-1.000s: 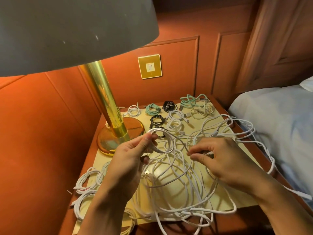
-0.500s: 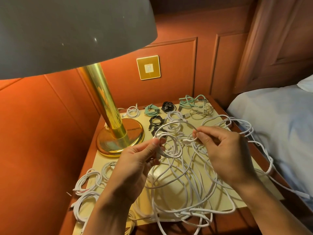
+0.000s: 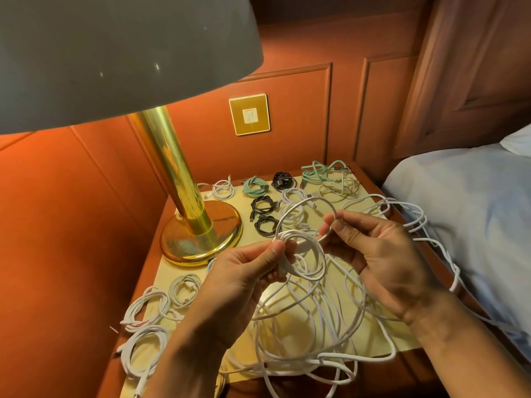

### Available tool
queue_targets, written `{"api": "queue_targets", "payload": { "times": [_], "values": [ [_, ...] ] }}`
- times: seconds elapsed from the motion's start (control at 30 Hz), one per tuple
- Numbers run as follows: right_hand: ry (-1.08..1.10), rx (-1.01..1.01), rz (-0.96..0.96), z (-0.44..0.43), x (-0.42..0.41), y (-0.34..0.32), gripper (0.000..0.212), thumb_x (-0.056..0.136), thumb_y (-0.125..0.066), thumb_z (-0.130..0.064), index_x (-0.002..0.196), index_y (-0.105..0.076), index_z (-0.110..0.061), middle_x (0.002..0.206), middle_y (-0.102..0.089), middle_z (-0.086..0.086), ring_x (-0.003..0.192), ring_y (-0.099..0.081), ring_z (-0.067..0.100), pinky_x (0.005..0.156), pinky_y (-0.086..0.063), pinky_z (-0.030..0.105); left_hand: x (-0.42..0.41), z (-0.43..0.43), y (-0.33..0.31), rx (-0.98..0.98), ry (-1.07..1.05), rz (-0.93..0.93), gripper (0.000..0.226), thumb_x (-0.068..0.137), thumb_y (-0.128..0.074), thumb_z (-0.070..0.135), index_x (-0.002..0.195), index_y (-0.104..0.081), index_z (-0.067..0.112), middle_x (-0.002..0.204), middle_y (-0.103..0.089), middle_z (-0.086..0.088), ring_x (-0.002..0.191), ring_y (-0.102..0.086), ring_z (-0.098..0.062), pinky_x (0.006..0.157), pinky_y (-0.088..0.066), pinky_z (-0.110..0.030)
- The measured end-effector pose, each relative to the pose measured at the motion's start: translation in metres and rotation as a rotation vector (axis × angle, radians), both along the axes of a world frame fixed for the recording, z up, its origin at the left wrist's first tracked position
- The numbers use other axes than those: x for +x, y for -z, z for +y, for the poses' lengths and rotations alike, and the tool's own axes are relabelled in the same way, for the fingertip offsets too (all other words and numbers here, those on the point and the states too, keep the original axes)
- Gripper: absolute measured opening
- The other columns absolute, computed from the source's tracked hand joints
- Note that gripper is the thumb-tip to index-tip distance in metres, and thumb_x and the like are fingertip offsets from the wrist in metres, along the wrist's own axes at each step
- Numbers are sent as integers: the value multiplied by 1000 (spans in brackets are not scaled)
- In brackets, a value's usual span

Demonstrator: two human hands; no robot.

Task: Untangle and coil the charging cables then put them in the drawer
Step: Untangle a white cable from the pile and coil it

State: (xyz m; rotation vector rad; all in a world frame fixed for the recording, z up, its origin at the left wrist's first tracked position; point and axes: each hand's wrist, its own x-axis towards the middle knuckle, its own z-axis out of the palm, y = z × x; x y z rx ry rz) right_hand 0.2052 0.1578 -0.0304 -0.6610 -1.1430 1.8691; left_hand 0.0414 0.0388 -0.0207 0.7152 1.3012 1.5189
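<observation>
Head view: the lamp (image 3: 184, 182), brass-stemmed under a wide grey shade, fills the upper left and stands on the nightstand (image 3: 382, 331). Far right of the lamp lies the bed (image 3: 465, 211), against the nightstand's edge. Right of and in front of the lamp's base, a loose tangle (image 3: 310, 340) of white cable covers most of the top, with some loops hanging over the side toward the bed.

Above the tangle, in front of the base, the left hand (image 3: 244, 271) pinches a small coil (image 3: 304, 254) of white cable between thumb and curled fingers. Right of it, the right hand (image 3: 385, 259) pinches the same cable between thumb and forefinger, and one wide loop arches from hand to hand.

In front of the lamp and to its left lie finished white coils (image 3: 149, 308). Behind and to the right of the base sit black coils (image 3: 263, 205) and green coils (image 3: 254, 186). A brass switch plate (image 3: 249, 114) is on the wall right of the stem.
</observation>
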Motion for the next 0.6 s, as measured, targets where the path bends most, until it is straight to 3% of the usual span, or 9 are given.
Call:
{"api": "queue_targets", "payload": {
  "times": [0.2, 0.33, 0.4, 0.47, 0.6],
  "values": [
    [-14, -135, 90, 5, 2, 0, 26, 84, -60, -5, 107, -71, 1, 86, -74, 16, 75, -74, 21, 66, -61, 29, -4, 1, 1, 31, 7, -35, 23, 86, -64, 20, 89, -83, 7, 85, -72, -10, 75, -65, -13, 67, -54, -22],
    [-140, -214, 70, -1, -2, 0, 21, 79, -61, -4, 86, -81, -5, 88, -75, 17, 75, -75, 20, 62, -61, 28, 0, 2, 4, 39, 67, -42, 28, 89, -61, 16, 98, -78, -4, 97, -72, -18, 73, -63, -13, 65, -53, -23],
    [-195, -220, 54, -7, -3, -3, 21, 77, -62, -4, 85, -81, -5, 92, -76, 19, 75, -75, 21, 62, -62, 30, 2, 3, 5, 45, 61, -50, 30, 90, -61, 17, 103, -76, -6, 103, -73, -21, 78, -66, -16, 67, -55, -23],
    [-248, -190, 42, -12, -3, -5, 23, 79, -62, -6, 92, -80, 0, 95, -74, 22, 78, -73, 24, 68, -63, 31, 2, 5, 6, 53, 13, -21, 33, 90, -61, 19, 106, -76, -5, 106, -75, -21, 85, -70, -20, 69, -56, -24],
    [-224, 27, -146, -13, -2, -3, 31, 88, -64, -24, 105, -77, -2, 111, -72, 22, 101, -62, 33, 91, -48, 42, -2, 6, 8, 68, -110, 13, 27, 84, -65, 23, 92, -81, 3, 84, -74, -10, 74, -69, -13, 64, -55, -20]
  ]
}}
